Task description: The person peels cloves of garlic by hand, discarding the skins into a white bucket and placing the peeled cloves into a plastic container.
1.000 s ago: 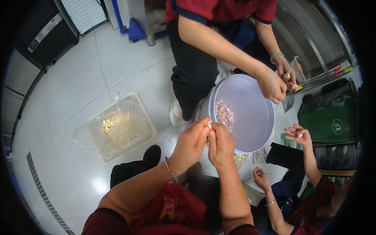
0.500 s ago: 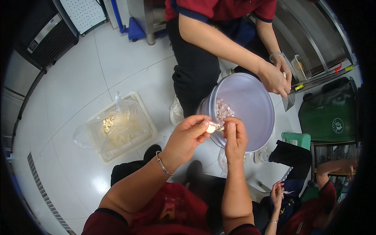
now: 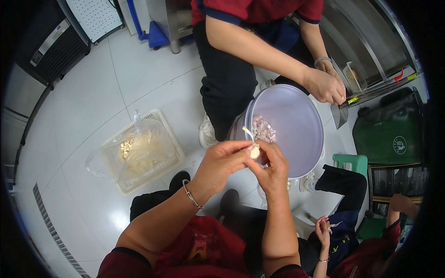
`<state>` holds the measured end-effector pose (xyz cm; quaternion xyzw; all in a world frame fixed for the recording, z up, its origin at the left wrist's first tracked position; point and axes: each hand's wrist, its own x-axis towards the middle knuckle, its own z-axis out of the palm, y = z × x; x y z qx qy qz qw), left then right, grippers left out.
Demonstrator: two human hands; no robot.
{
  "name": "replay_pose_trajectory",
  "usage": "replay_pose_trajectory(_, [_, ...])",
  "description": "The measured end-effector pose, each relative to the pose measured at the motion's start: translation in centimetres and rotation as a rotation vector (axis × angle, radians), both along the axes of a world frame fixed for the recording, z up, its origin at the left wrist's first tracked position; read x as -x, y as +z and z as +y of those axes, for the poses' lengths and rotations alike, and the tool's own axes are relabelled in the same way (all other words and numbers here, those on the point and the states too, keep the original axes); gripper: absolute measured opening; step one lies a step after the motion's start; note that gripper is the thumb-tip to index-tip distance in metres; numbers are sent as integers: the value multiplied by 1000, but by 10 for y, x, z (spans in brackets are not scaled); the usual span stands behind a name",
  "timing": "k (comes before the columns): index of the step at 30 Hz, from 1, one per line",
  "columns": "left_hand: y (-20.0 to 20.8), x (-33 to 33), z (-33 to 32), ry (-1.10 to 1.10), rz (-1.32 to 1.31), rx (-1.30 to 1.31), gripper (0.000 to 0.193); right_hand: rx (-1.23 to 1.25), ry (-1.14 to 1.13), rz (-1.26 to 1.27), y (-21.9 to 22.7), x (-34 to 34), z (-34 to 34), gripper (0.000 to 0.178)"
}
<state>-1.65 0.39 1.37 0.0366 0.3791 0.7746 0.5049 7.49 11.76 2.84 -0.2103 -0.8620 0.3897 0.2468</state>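
Close to the near rim of a lavender bucket [image 3: 301, 134], both my hands come together on a pale garlic clove [image 3: 254, 152]. My left hand [image 3: 220, 162] pinches it between thumb and fingers from the left. From the right, my right hand [image 3: 272, 167] grips it with thumb and bent fingers. A thin dry stem strip [image 3: 248, 132] sticks up from the garlic toward the bucket. Pinkish-white garlic skins [image 3: 263, 129] lie inside the bucket, against its left side.
A white basket [image 3: 178, 160] on the floor at left holds a clear bag [image 3: 148, 139] with peeled garlic cloves [image 3: 125, 148]. Across the bucket, a co-worker's hands [image 3: 327, 87] work over its far right rim. Another co-worker's hand [image 3: 323, 231] is at lower right. A green stool [image 3: 351, 161] and green bin [image 3: 387, 132] stand right.
My right hand has moved in beside the left, so both now meet on the garlic clove. The stem strip now stands up above it. The far co-worker's hands have shifted slightly.
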Motion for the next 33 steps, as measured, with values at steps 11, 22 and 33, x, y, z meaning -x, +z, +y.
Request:
replay_pose_trajectory(11, [4,3,-3,-64,-108,75,27,-50,115,71,8,3,-8,27])
replay_pose_trajectory(22, [-8,-8,-2,-42,-130,-27,38,88,69,28,1,0,-15,12])
replay_pose_trajectory(33, [-2,-34,4,176,633,279,36,246,-65,28,-7,2,-19,19])
